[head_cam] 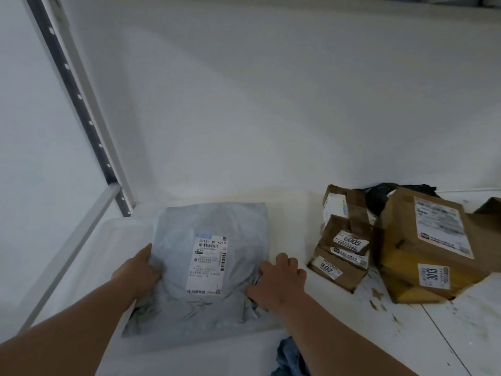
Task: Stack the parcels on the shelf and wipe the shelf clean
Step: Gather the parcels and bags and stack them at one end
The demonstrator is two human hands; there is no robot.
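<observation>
On the head view I see a grey mailer (206, 267), wrinkled, with a white label (208, 264), flat on the white shelf (271, 213) between my two hands. My left hand (138, 272) grips its left edge, fingers tucked under. My right hand (276, 280) pinches its right edge, knuckles bent. Right of that hand sit brown boxes (401, 245), piled loosely; a blue cloth (291, 359) lies under its wrist.
</observation>
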